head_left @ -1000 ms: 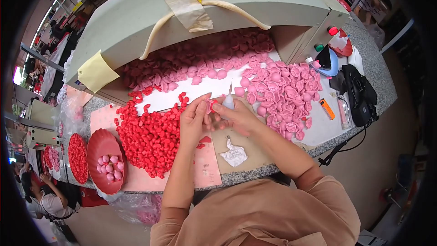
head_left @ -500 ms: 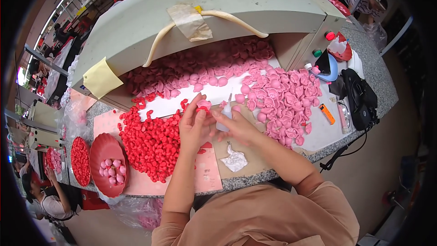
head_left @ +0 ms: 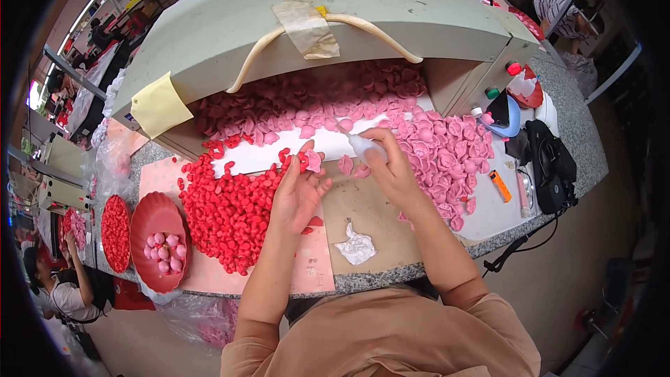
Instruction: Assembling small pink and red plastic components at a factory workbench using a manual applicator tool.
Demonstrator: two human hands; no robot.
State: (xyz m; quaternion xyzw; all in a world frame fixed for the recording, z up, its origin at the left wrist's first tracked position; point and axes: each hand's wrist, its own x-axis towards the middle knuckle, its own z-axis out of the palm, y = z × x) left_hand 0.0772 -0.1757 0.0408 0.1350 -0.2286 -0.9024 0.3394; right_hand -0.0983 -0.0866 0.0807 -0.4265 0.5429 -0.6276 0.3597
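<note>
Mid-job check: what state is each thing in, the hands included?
Left hand: pinching a pink petal
Right hand: closed around the squeeze bottle
Squeeze bottle: tilted, nozzle pointing away from the person
Red pieces: loose, piled
Petal heap: loose, piled
Red dish: partly filled with pink balls
White tissue: crumpled
Black bag: open or shut, cannot tell
</note>
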